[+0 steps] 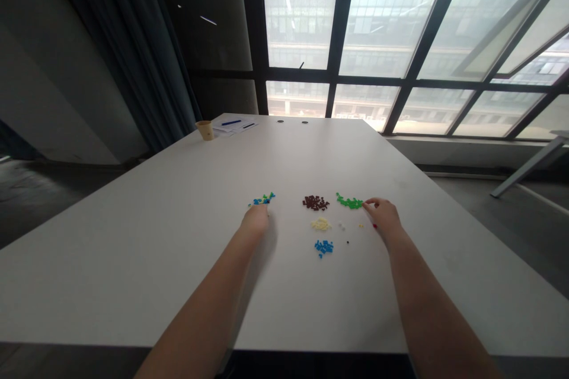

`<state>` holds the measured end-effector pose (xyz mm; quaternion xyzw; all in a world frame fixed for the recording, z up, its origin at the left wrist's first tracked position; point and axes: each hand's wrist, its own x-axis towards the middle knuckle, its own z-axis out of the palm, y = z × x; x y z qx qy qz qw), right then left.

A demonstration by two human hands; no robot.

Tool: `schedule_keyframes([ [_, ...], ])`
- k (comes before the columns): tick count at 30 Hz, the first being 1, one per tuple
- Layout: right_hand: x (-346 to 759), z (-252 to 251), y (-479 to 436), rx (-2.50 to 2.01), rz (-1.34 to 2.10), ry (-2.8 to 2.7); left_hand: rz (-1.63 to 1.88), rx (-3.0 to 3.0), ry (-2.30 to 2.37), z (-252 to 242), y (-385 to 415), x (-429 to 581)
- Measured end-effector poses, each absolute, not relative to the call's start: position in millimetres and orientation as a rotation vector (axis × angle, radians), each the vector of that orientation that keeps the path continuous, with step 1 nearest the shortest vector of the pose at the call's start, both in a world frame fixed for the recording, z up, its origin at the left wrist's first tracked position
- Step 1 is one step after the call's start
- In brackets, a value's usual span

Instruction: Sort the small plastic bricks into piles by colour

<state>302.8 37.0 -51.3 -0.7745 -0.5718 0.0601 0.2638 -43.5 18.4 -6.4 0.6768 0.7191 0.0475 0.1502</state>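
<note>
Small plastic bricks lie in colour-sorted heaps on a white table. My left hand rests at the near edge of a mixed blue and green heap, its fingers curled down and partly hiding the bricks. My right hand reaches left, fingertips at the right end of a bright green heap. Between my hands lie a dark brown heap, a cream heap and a blue heap. A red piece sits just below my right fingers. Whether either hand holds a brick is too small to tell.
Sheets of paper with a blue pen and a tan paper cup lie at the table's far end. The table's near edge runs below my forearms. Large windows stand beyond the far right side.
</note>
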Motion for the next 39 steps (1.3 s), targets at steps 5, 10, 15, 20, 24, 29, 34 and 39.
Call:
schedule_keyframes([
  [5,292,-32,29,-1.937,0.128,-1.428,0.16,1.97,2.097,-5,19,-41],
  [10,279,-23,23,-1.751,0.067,-1.415,0.297,1.985,2.123,-3,20,-38],
  [15,268,-24,22,-1.668,0.062,-1.502,0.601,1.936,1.986,-3,22,-36],
  [20,242,-21,14,-1.482,0.099,-1.658,0.997,1.368,1.338,-1,15,-16],
  [24,212,-13,1,-1.298,0.164,-1.829,0.893,0.81,0.856,-1,4,4],
  [29,193,-6,-10,-1.152,0.219,-1.901,0.824,0.565,0.681,-5,-2,15],
  [34,190,-6,-13,-1.115,0.235,-1.9,0.841,0.556,0.672,-4,-3,20],
  [39,187,-2,-18,-1.092,0.272,-1.9,0.943,0.595,0.691,-1,-6,23],
])
